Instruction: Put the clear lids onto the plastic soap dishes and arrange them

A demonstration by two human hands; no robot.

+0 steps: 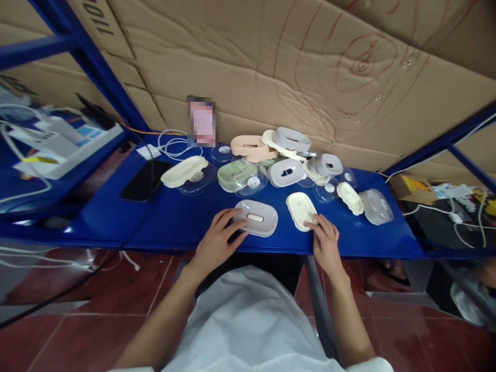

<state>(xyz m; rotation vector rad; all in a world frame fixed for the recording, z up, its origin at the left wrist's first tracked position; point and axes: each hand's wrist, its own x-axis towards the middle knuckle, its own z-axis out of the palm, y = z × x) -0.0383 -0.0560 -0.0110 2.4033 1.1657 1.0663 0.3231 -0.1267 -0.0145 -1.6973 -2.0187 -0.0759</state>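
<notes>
A blue shelf (174, 217) spans the scene on blue posts (96, 67), with creased cardboard (251, 62) as the far wall and red floor tiles (96, 310) near.

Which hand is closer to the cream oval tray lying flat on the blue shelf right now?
Right. The right hand has its fingertips on the near edge of the cream oval tray. The left hand rests on the grey oval dish, to the tray's left.

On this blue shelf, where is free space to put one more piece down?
Bare blue surface lies between the black phone and the grey dish under the left hand. A smaller patch lies right of the right hand, before the clear lid. The back pile is crowded.
</notes>
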